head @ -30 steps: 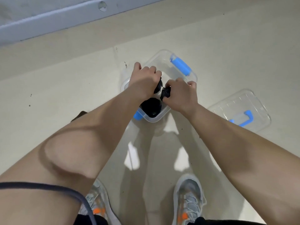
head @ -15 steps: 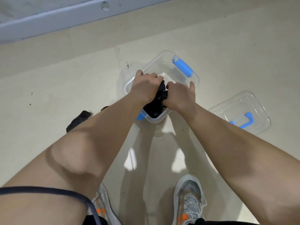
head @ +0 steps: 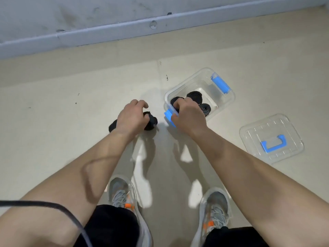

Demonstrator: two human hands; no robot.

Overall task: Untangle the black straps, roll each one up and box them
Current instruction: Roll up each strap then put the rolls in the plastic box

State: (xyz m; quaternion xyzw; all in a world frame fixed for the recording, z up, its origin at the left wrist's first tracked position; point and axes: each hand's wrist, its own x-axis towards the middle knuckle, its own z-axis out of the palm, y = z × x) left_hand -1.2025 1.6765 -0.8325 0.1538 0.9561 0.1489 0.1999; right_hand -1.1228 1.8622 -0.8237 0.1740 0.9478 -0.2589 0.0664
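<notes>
A clear plastic box [head: 225, 102] with blue handles sits on the floor and holds three rolled black straps [head: 195, 96]. My right hand [head: 189, 117] grips the box's near corner, with its thumb by the blue handle [head: 167, 116] and its fingers inside the rim against one roll. To the left of the box a bundle of loose black straps [head: 151, 123] lies on the floor. My left hand [head: 133, 118] is curled down over this bundle and hides its middle.
The box's clear lid [head: 270, 138] with a blue handle lies on the floor to the right. A grey baseboard [head: 106, 32] runs along the far wall. My two shoes [head: 122, 193] stand near the bottom, and a dark cable [head: 44, 205] crosses my left arm.
Both hands were together inside the box. My left hand has moved out to the left onto the loose straps on the floor, and my right hand has shifted to the box's near corner.
</notes>
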